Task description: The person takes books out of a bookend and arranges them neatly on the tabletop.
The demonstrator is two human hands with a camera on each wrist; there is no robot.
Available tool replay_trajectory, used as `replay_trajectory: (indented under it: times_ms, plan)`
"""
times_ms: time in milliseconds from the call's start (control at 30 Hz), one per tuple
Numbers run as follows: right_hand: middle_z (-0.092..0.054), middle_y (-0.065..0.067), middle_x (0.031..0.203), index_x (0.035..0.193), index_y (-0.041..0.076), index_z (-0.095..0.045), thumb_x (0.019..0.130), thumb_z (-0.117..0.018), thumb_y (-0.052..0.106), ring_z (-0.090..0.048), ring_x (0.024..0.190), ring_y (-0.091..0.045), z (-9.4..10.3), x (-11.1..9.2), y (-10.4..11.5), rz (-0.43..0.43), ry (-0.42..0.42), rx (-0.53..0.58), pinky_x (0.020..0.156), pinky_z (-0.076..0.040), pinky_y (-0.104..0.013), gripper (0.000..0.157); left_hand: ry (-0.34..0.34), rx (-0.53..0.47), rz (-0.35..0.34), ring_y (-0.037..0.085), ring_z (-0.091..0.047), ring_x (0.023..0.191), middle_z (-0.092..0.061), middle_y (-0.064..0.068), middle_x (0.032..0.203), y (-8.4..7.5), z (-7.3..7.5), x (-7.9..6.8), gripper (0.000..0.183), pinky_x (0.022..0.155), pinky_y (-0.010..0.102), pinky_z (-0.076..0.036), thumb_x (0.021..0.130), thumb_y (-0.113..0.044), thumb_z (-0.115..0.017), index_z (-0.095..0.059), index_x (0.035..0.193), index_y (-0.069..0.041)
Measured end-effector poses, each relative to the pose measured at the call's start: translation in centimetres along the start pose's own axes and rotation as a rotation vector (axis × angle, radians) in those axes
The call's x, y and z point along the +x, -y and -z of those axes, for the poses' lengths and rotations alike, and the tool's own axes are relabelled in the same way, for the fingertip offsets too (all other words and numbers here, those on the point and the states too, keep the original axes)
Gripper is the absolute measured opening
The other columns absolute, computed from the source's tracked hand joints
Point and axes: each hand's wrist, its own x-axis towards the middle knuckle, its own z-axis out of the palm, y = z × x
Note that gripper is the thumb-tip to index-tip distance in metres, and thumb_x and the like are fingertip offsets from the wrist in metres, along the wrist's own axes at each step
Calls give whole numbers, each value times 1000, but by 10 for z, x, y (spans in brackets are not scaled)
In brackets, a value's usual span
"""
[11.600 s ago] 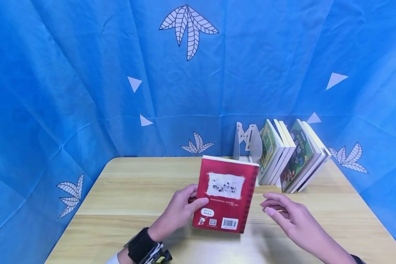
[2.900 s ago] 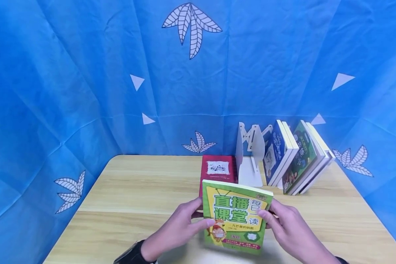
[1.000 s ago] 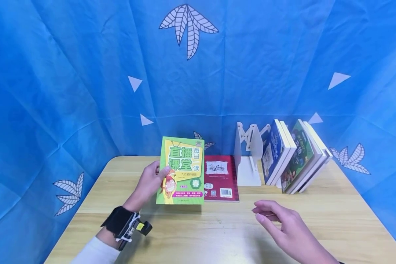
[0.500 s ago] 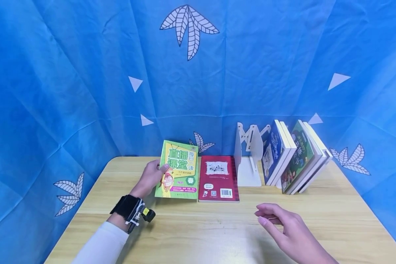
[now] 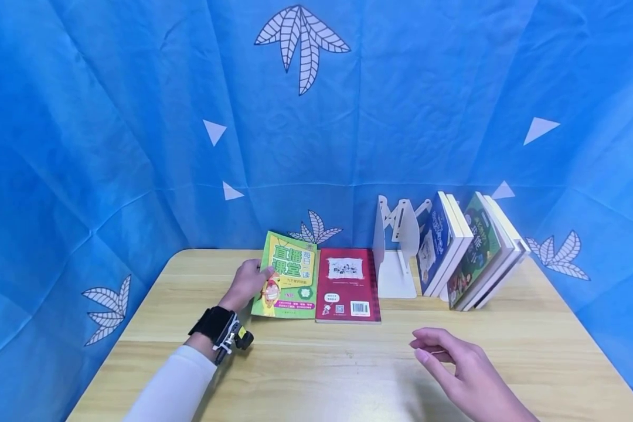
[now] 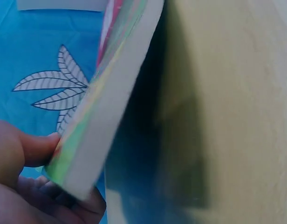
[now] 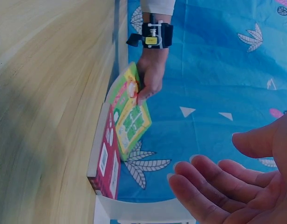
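Observation:
My left hand (image 5: 245,284) pinches the left edge of a green and yellow paperback book (image 5: 291,284), thumb on the cover and fingers beneath. The left wrist view shows that book (image 6: 106,107) tilted, its held side raised off the tabletop with a dark shadow under it. Close against its right side, a red book (image 5: 348,293) lies flat with its barcode side up. My right hand (image 5: 461,369) is held over the front right of the table, holding nothing; in the right wrist view its fingers (image 7: 204,189) are loosely bent and the thumb stands apart.
A white expandable bookend (image 5: 398,275) stands right of the red book. Within it lean a blue book (image 5: 435,243), a green book (image 5: 475,252) and several others, tilted rightward. The wooden table (image 5: 316,369) ends at a blue patterned curtain (image 5: 316,135).
Earlier my left hand held the red book, which now lies on the table. The green and yellow book, gripped by both hands 2.9 s ago, has moved left and down; my right hand released it.

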Motion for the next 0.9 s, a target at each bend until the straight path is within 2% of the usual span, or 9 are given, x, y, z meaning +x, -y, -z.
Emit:
replay_trajectory:
  times_ms: [167, 400, 500, 633, 767, 900]
  plan:
    - [-65, 8, 108, 119, 15, -58, 96, -55, 36, -61, 93, -4, 0, 0, -2, 4, -1, 11, 79, -54, -25, 30, 3, 27, 22, 20, -62, 78, -64, 11, 94, 6, -6, 2, 32, 62, 31, -53, 99, -25, -51, -51, 123, -4]
    - [-66, 6, 108, 119, 14, -58, 96, -55, 36, -61, 92, -4, -1, 0, -3, 2, 8, 10, 78, -54, -24, 31, -14, 149, -19, 20, -59, 78, -63, 10, 92, 7, -8, 3, 33, 61, 29, -49, 97, -24, -53, -54, 121, -1]
    - [-66, 5, 109, 119, 13, -58, 96, -55, 37, -61, 93, -4, -1, 0, -4, -11, 7, 13, 78, -53, -24, 33, -30, 215, -45, 21, -57, 73, -60, 9, 86, 4, -9, 3, 27, 57, 29, -47, 95, -23, -55, -56, 112, -1]
    - [-66, 5, 109, 119, 14, -58, 96, -56, 37, -61, 93, -4, -2, 0, -4, -15, -1, 18, 78, -53, -24, 33, -50, 323, -77, 22, -50, 64, -49, 9, 73, 1, -10, 5, 20, 51, 29, -40, 93, -22, -58, -55, 92, -2]
    - [-66, 8, 108, 117, 16, -59, 96, -57, 35, -61, 93, -4, -4, -1, -5, -7, -19, 19, 79, -53, -25, 29, -42, 406, -52, 22, -47, 60, -43, 7, 69, 0, -9, 7, 23, 49, 28, -36, 92, -24, -60, -52, 84, -4]
    - [-66, 7, 108, 117, 16, -59, 95, -57, 35, -61, 93, -4, -4, -1, -6, -7, -20, 18, 79, -54, -25, 29, -33, 431, -17, 21, -46, 57, -41, 5, 66, -2, -7, 9, 28, 49, 27, -34, 89, -26, -63, -50, 78, -5]
